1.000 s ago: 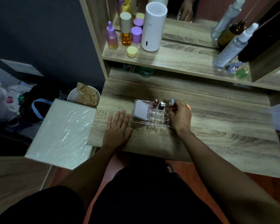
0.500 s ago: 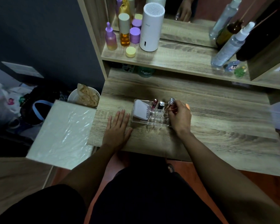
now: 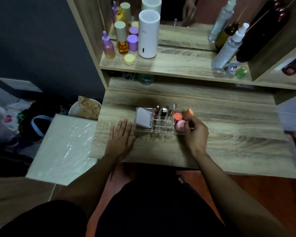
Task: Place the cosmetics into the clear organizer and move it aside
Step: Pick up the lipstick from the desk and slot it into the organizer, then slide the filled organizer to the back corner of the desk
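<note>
We find the clear organizer (image 3: 154,123) on the desk (image 3: 229,134); left hand (image 3: 120,138) flat, fingers spread, holding nothing; right hand (image 3: 196,132) fingers curled against the pink sponge (image 3: 180,125), grasp unconfirmed

I am looking at a dim, grainy wide-angle view. Soft light is falling from above onto the pale wood-grain bench (image 3: 212,134), and a dark shadow is pooling behind the clear plastic organizer (image 3: 154,124). Glare is glinting off the plastic-wrapped white board (image 3: 63,147). Shelf lines are bowing at the edges, and corners are sinking into darkness.
</note>
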